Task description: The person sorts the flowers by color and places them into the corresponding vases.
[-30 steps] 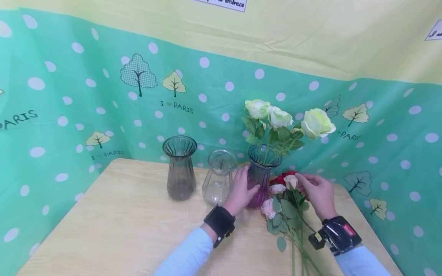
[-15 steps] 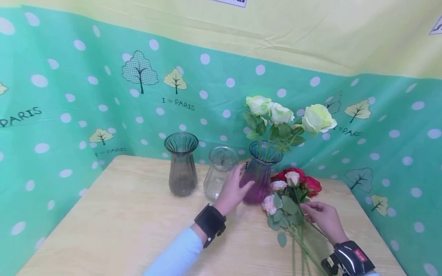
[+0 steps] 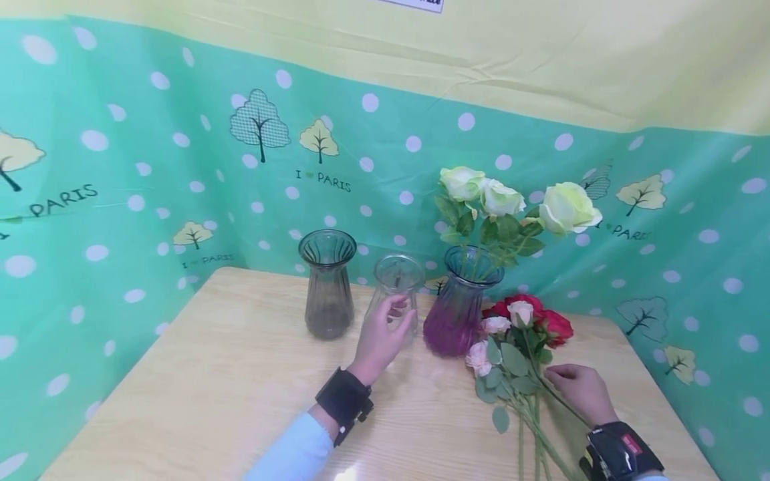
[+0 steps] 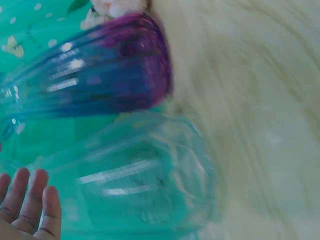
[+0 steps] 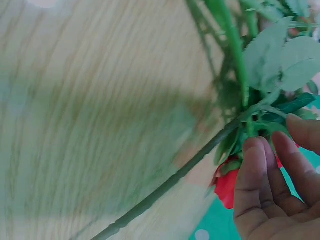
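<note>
Green and yellow cloth (image 3: 385, 220) hangs round the back, probably to screen off the background; wood table (image 3: 271, 401) in front of it

Three glass vases in a row near the back edge, apart, each standing on its base: grey vase (image 3: 329, 310) at the left, clear vase (image 4: 145, 175) in the middle, purple vase (image 3: 451, 327) at the right. Likely kept at the back so the front is free for the arms

White roses (image 3: 502, 198), three of them, stand in the purple vase, stems in the neck, heads propped by the rim

Red flowers (image 3: 558, 327) and pink roses (image 3: 478, 359) lie flat right of the purple vase, heads to the back, stems toward the person, I'd guess so stems come to hand first

Left hand (image 3: 379, 341) in front of the clear vase, fingers loosely extended, nothing in it; contact with the glass: can't tell

Right hand (image 3: 582, 393) beside the dark stem (image 5: 177, 176) of a pink rose, fingers loosely curved, gap to the thumb, no hold on it visible; fingertip touch: can't tell

Writing: "I PARIS" with a heart under the printed trees, repeated; top panel (image 3: 421, 3) cut off; red label (image 3: 631, 444) on the right wristband (image 3: 616, 461) too small to read, no brand legible
</note>
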A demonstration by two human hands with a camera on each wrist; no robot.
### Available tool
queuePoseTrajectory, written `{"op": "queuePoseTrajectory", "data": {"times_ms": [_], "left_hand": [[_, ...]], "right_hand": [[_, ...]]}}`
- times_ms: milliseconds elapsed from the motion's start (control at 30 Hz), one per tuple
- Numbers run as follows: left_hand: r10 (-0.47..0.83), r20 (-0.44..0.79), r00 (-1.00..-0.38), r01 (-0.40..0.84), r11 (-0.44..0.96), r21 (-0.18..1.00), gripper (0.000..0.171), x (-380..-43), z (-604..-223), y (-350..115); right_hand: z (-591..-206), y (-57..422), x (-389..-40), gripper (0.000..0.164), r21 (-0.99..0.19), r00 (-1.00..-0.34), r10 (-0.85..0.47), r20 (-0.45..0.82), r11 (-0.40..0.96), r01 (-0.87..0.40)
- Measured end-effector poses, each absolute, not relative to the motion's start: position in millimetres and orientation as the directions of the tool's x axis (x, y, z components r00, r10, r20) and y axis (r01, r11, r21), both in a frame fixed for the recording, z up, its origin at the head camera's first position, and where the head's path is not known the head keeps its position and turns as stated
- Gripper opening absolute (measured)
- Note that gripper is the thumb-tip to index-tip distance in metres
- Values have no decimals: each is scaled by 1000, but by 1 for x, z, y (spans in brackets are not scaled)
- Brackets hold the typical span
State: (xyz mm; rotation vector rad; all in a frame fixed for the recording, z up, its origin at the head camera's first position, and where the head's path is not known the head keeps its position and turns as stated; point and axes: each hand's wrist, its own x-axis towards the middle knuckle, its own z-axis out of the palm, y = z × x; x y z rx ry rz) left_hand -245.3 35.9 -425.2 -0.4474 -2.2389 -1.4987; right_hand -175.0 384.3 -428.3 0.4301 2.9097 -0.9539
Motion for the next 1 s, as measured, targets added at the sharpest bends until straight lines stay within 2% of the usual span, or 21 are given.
{"op": "queuePoseTrajectory", "data": {"times_ms": [200,300,467,633,1000], "left_hand": [[-40,477,-878,436,345,831,36,-249,-435,21],[-72,461,-885,415,331,848,45,-250,-439,16],[-107,417,-903,363,330,871,63,-251,-446,9],[-91,369,-925,325,316,892,75,-253,-447,9],[-56,322,-945,285,340,896,81,-258,-447,14]], "right_hand": [[-434,383,-184,37,-519,-976,204,-80,827,215],[-435,378,-189,34,-499,-981,190,-37,847,183],[-439,370,-195,30,-491,-976,213,-52,846,210],[-442,370,-197,26,-472,-975,217,-38,856,209],[-432,364,-193,26,-459,-981,192,25,874,160]]}}
